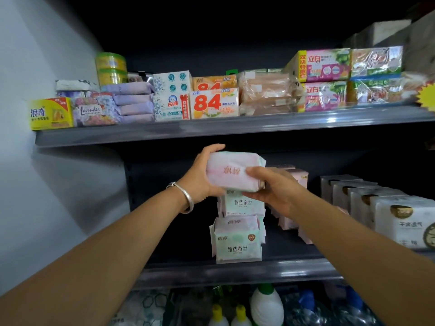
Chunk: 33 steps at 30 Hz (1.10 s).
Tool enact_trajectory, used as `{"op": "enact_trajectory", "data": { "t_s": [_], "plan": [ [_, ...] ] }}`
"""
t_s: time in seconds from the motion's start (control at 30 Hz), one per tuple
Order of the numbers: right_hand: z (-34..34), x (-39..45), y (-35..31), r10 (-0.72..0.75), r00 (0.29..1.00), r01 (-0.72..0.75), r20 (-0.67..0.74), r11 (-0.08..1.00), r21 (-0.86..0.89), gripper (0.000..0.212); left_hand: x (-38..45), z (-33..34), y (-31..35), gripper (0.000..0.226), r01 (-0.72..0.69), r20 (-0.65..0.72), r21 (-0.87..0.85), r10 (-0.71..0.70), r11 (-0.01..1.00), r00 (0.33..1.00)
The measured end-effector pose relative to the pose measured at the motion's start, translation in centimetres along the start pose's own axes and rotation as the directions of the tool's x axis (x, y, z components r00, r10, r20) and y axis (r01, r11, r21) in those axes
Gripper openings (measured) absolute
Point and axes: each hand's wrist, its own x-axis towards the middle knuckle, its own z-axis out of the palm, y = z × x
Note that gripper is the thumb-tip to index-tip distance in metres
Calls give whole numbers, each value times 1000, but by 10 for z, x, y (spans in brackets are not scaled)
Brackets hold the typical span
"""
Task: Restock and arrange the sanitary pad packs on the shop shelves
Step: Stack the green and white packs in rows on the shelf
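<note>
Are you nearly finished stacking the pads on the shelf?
Partly. Two mint-and-pink pad packs already sit stacked on the dark middle shelf. The left hand and right hand hold a pale pink pad pack just above that stack, not yet set down. How many packs remain is out of view.

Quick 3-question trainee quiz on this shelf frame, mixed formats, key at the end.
1. True or false: both hands hold the pink pack.
2. The pink pack is: A) on the top shelf, B) above the stack of green packs, C) by the bottles.
3. Fill in: the bracelet is on the ___ wrist.

Key:
1. True; left hand and right hand grip its ends.
2. B.
3. left.
</note>
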Motion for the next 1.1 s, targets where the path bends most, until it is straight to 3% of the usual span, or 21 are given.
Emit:
{"op": "enact_trajectory", "data": {
  "t_s": [0.1, 0.17, 0.23, 0.37, 0.5, 0.6, 0.7, 0.87, 0.97, 1.03, 1.1],
  "plan": [
    [-8, 2, 5, -89, 996, 90, 32, 995, -37, 55, -6, -4, -5, 109, 246, 95, -280, -228, 928, 969],
    [-12, 2, 8, -143, 988, 147, 54, 986, -83, 67, -6, -6, -6, 87, 419, 169, -426, -384, 802, 908],
    [-14, 1, 11, -176, 975, 195, 137, 970, -145, 79, -5, -7, -7, 65, 494, 231, -518, -442, 698, 867],
    [-18, 1, 11, -148, 946, 230, 289, 933, -278, 98, -6, -8, -6, 44, 469, 202, -603, -445, 646, 873],
    [-16, -1, 7, -43, 912, 170, 409, 945, -281, 95, -9, -7, -9, 29, 438, 168, -620, -436, 651, 884],
    [-15, 4, 5, -53, 934, 151, 354, 955, -255, 92, -7, -3, -10, 21, 384, 111, -618, -408, 686, 906],
    [-14, 8, 4, -83, 960, 158, 268, 950, -270, 73, -4, -1, -9, 23, 337, 75, -624, -376, 705, 924],
    [-15, 13, 6, -73, 990, 101, 120, 963, -250, 68, 4, -4, -11, 41, 284, 35, -606, -332, 743, 943],
    [-10, 10, 14, 33, 993, 1, 115, 960, -281, 58, 9, -3, -11, 62, 205, -64, -652, -322, 730, 944],
    [-4, 11, 25, 72, 993, -56, 94, 984, -167, 55, 10, -1, -11, 70, 196, -78, -730, -365, 655, 928],
    [4, 11, 35, 79, 996, -79, 50, 997, -1, 50, 2, 5, -10, 63, 315, 47, -685, -391, 657, 919]
  ]
}}
